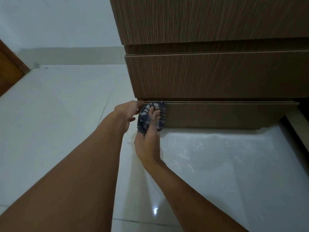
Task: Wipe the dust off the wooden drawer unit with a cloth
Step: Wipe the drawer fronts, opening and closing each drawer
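The wooden drawer unit (209, 76) fills the upper right, with three brown drawer fronts stacked. The lowest drawer front (225, 114) sits just above the floor. A grey and white striped cloth (147, 113) is bunched against the left end of that lowest front. My right hand (148, 139) presses the cloth to the wood, fingers spread over it. My left hand (127, 113) rests at the left corner of the same drawer, fingertips touching its top edge, holding nothing.
A glossy white tiled floor (217, 164) spreads below the unit, with dusty smears in front of it. A white wall (58, 22) and skirting run behind. A brown wooden door (8, 71) stands at the far left. A dark gap (301, 104) lies right of the unit.
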